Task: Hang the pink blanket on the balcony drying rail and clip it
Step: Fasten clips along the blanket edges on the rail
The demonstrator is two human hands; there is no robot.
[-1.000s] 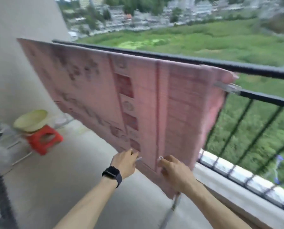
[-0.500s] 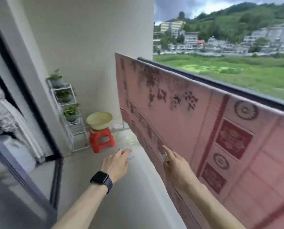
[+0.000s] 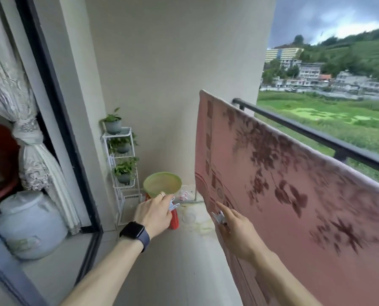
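The pink blanket (image 3: 294, 195) with dark flower patterns hangs over the black balcony rail (image 3: 316, 140) and fills the right side of the view. My left hand (image 3: 155, 214), with a dark watch on its wrist, grips a pale blue clothes clip (image 3: 173, 205) in front of the red stool. My right hand (image 3: 237, 230) holds a white clip (image 3: 219, 217) close to the blanket's lower left part, index finger stretched out towards the cloth.
A green basin (image 3: 162, 184) sits on a red stool (image 3: 174, 219) in the far corner, beside a white plant rack (image 3: 122, 160) with three pots. A dark door frame (image 3: 58, 120), a curtain and a pale ceramic jar (image 3: 29, 226) stand on the left.
The view has swung left along the blanket towards its left end and the corner. Both hands have left the blanket's lower edge and now hold clips in front of me.
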